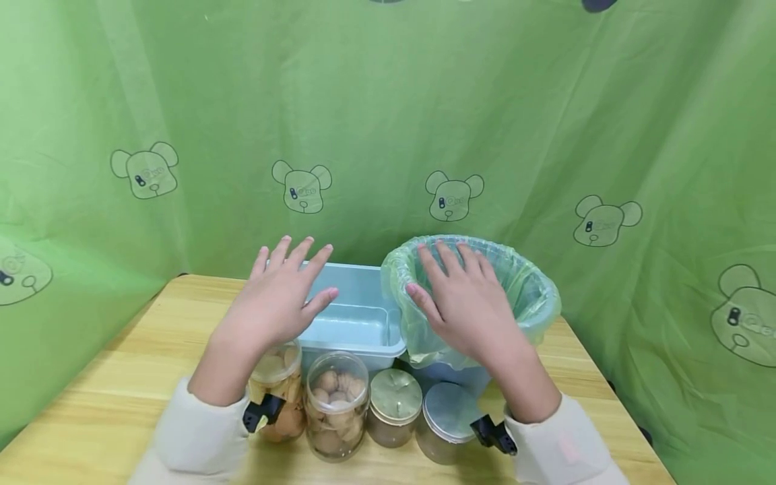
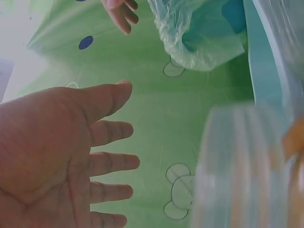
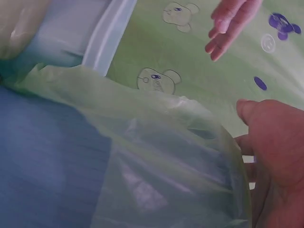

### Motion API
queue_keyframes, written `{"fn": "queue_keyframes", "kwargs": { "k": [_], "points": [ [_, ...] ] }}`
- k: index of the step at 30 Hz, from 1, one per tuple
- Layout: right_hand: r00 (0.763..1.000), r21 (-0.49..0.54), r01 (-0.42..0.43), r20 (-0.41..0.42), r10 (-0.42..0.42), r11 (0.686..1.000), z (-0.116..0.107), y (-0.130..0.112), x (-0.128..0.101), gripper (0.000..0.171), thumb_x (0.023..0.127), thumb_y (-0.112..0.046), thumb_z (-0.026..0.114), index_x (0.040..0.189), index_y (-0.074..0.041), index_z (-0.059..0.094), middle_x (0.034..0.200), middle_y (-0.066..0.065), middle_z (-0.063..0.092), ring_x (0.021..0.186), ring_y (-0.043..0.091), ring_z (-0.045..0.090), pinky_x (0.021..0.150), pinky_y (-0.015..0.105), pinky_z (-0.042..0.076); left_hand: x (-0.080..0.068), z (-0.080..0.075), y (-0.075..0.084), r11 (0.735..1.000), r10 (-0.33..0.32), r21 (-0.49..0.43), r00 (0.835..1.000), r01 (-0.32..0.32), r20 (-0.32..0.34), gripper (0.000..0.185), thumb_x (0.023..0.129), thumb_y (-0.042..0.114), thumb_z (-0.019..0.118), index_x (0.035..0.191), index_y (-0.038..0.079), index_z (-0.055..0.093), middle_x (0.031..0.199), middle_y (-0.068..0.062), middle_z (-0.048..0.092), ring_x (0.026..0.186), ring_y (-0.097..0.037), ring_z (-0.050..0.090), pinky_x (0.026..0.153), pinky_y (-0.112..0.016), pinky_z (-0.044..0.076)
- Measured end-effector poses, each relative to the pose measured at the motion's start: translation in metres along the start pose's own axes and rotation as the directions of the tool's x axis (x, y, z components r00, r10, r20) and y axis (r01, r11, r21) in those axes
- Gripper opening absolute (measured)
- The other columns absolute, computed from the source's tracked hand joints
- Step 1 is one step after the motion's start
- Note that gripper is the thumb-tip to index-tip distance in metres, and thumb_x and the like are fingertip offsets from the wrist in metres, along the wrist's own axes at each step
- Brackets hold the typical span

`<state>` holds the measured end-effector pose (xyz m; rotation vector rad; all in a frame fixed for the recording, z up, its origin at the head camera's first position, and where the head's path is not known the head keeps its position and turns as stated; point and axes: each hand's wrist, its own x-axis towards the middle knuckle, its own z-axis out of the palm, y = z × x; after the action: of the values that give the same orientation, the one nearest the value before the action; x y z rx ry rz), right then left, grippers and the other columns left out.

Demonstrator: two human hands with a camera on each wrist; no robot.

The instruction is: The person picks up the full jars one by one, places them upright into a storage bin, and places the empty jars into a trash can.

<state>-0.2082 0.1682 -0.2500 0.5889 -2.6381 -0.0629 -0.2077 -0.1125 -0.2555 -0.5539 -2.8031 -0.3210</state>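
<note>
My left hand (image 1: pixel 273 293), fingers spread and straight, hovers above the jars and the near left part of a light blue tray (image 1: pixel 351 330). My right hand (image 1: pixel 467 303) is also spread out, over a blue bin (image 1: pixel 539 300) lined with a thin green plastic bag (image 1: pixel 406 323). Neither hand holds anything. Below the left hand stands a clear jar with brownish contents (image 1: pixel 285 397), partly hidden by the wrist. Beside it is a clear jar of walnuts (image 1: pixel 337 411). Two shorter lidded jars follow to the right, one with a greenish lid (image 1: pixel 396 394), one with a greyish lid (image 1: pixel 450 409).
A wooden table (image 1: pixel 121 377) carries everything. Green curtain cloth (image 1: pixel 376 121) with bear-face prints hangs behind and on both sides. The tray and the bin stand side by side at the table's back, with the jars in a row before them.
</note>
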Motion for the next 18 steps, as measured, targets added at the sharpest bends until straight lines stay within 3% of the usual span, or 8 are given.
{"fn": "queue_keyframes", "kwargs": {
  "k": [5,9,18],
  "points": [
    [0.993,-0.021,0.112,-0.035,-0.113,0.993,0.004,-0.003,0.0,0.067,0.107,-0.053,0.041,0.159,-0.01,0.036,0.158,0.023,0.039,0.146,0.049,0.031,0.12,0.063,0.022,-0.008,-0.005,-0.014,0.999,-0.024,-0.027,0.999,0.025,0.021,0.068,0.107,0.046,0.048,0.163,0.014,0.026,0.167,-0.021,0.021,0.153,-0.049,0.009,0.121,-0.066,0.002],
    [0.971,-0.034,0.225,-0.076,-0.227,0.974,0.008,-0.007,0.0,0.065,0.107,-0.05,0.045,0.156,-0.008,0.041,0.155,0.023,0.044,0.145,0.046,0.034,0.121,0.06,0.023,-0.013,-0.008,-0.023,0.999,-0.033,-0.026,0.999,0.034,0.038,0.068,0.107,0.046,0.046,0.163,0.013,0.027,0.166,-0.024,0.021,0.15,-0.053,0.011,0.119,-0.07,0.003],
    [0.863,-0.076,0.473,-0.16,-0.479,0.878,0.015,-0.018,-0.001,0.059,0.107,-0.048,0.044,0.148,-0.006,0.051,0.145,0.02,0.054,0.141,0.043,0.041,0.121,0.056,0.025,-0.02,-0.01,-0.045,0.998,-0.022,-0.058,0.998,0.026,0.063,0.067,0.107,0.047,0.047,0.162,0.012,0.03,0.164,-0.025,0.023,0.148,-0.055,0.016,0.116,-0.073,0.01]
  ]
}}
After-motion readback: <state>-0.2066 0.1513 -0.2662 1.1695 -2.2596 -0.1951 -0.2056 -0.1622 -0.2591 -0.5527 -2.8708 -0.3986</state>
